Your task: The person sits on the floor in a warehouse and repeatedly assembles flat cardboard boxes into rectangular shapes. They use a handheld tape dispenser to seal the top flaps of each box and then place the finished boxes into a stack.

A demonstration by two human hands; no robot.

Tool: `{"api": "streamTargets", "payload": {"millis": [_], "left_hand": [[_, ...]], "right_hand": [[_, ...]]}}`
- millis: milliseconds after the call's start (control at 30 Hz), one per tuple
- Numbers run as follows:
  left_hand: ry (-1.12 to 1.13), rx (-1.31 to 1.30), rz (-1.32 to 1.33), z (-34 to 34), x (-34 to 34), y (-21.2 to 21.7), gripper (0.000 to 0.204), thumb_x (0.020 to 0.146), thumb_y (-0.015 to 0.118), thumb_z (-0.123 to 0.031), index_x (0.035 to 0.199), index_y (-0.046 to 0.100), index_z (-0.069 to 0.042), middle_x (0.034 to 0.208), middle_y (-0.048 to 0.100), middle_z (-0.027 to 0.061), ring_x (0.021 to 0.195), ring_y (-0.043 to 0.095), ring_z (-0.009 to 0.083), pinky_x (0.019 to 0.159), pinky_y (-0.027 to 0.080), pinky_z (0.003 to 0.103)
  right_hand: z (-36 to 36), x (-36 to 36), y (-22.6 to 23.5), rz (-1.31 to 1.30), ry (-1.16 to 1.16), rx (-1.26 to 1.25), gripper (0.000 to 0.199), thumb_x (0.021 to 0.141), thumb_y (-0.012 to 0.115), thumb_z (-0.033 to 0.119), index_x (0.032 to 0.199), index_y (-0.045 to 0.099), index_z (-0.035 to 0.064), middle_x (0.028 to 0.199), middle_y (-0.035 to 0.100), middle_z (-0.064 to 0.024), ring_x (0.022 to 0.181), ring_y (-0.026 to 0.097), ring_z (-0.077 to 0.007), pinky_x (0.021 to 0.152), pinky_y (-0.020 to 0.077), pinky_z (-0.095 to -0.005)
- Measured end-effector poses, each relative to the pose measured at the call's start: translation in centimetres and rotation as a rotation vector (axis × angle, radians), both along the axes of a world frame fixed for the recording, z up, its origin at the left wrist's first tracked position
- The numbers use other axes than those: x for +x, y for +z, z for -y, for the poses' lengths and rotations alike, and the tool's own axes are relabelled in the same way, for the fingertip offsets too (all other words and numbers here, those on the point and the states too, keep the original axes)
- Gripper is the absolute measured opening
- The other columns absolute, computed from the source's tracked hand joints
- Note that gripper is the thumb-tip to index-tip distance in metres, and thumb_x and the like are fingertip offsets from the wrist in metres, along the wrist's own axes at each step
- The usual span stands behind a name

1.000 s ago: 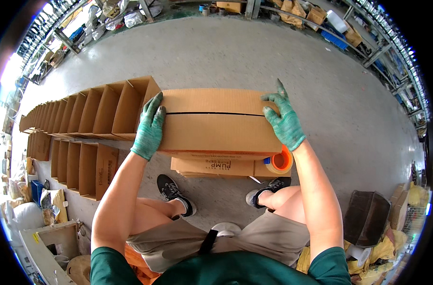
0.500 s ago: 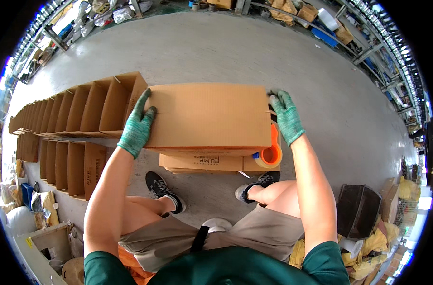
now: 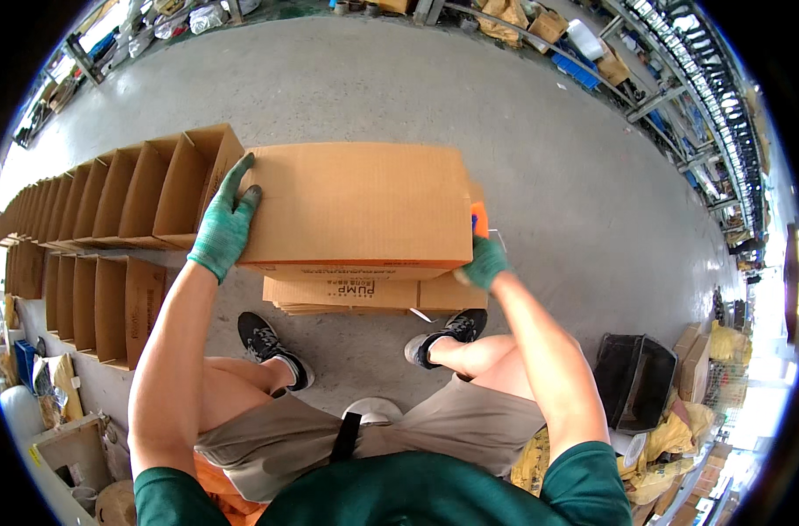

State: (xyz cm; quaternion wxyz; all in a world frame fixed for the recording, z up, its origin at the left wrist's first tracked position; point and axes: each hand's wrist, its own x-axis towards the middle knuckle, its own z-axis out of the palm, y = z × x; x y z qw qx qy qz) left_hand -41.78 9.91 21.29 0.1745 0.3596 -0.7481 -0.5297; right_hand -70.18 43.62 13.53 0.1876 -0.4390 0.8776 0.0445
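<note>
**Box held at both ends above the flat stack**

Head view. The box [image 3: 356, 206] is a closed brown carton, held in front of the seated person above the concrete floor [image 3: 522, 114]. Its long axis runs left to right across the picture; its broad top face points up toward the camera, and its short ends point to the person's left and right.

The left hand [image 3: 224, 223], in a green glove, lies flat against the left end of the box. Its fingers [image 3: 235, 180] are spread wide and reach up along the end edge, touching the cardboard.

The right hand [image 3: 483, 261], also green-gloved, is at the lower right corner of the box. Its fingers curl narrow around an orange tape dispenser [image 3: 478, 215], which stands just beside the right end of the box and is partly hidden by it. Whether the hand also touches the box cannot be told.

Directly under the box, a stack of flat cartons [image 3: 356, 294] lies on the floor, its long axis also left to right. The person's two shoes rest on the floor just below the stack.

To the left, a row of open boxes [image 3: 119, 197] stands side by side, the nearest one touching or just beside the left hand. A second row [image 3: 92, 298] stands below it.

A black bin [image 3: 632, 381] sits well apart at lower right.
</note>
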Motion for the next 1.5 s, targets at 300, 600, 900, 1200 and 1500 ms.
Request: {"api": "streamTargets", "payload": {"millis": [300,600,900,1200,1500], "left_hand": [[-0.024,-0.076,-0.061,-0.4,-0.4,0.0,0.050,0.101,0.058,-0.012,0.149,0.045,-0.013,0.147,0.051,0.0132,0.134,0.047,0.0250,0.116,0.036,0.035],[-0.017,-0.336,-0.050,-0.7,-0.6,0.1,0.050,0.098,0.061,-0.011,0.146,0.047,-0.010,0.148,0.049,0.0158,0.136,0.047,0.0305,0.115,0.038,0.038],[0.063,0.136,-0.188,-6.1,-2.7,6.1,0.039,0.102,0.057,-0.033,0.128,0.055,-0.003,0.104,0.068,0.0152,0.085,0.069,0.0262,0.069,0.057,0.035],[-0.049,1.163,-0.221,-10.7,-7.1,6.5,0.058,0.101,0.049,-0.056,0.118,0.058,-0.001,0.097,0.068,0.0144,0.081,0.069,0.0264,0.065,0.057,0.039],[-0.006,0.620,-0.157,-10.2,-7.3,7.2,0.031,0.107,0.048,-0.029,0.111,0.063,-0.002,0.093,0.068,0.0080,0.078,0.060,0.0130,0.065,0.053,0.031]], "right_hand": [[5.4,-3.3,19.3,0.891,-0.181,-1.253,0.054,0.090,0.067,0.038,0.132,0.059,0.0048,0.111,0.068,-0.0069,0.092,0.069,-0.0157,0.078,0.0586,-0.0296],[11.7,-1.2,17.2,1.029,0.015,-0.735,0.039,0.090,0.072,0.028,0.120,0.071,0.0024,0.102,0.073,-0.0060,0.092,0.066,-0.0122,0.084,0.0549,-0.0275],[9.7,-3.2,16.2,1.010,0.025,-0.685,0.036,0.086,0.076,0.040,0.101,0.069,0.0070,0.087,0.066,0.0016,0.080,0.059,-0.0070,0.071,0.0487,-0.0230],[9.4,-3.6,15.7,1.088,-0.023,-0.714,0.034,0.084,0.079,0.040,0.095,0.070,0.0092,0.082,0.065,0.0043,0.075,0.058,-0.0047,0.067,0.0476,-0.0219],[10.1,-2.9,17.0,0.897,0.082,-0.607,0.048,0.078,0.082,0.050,0.097,0.070,0.0074,0.079,0.063,0.0037,0.074,0.059,-0.0064,0.066,0.0483,-0.0244]]}}
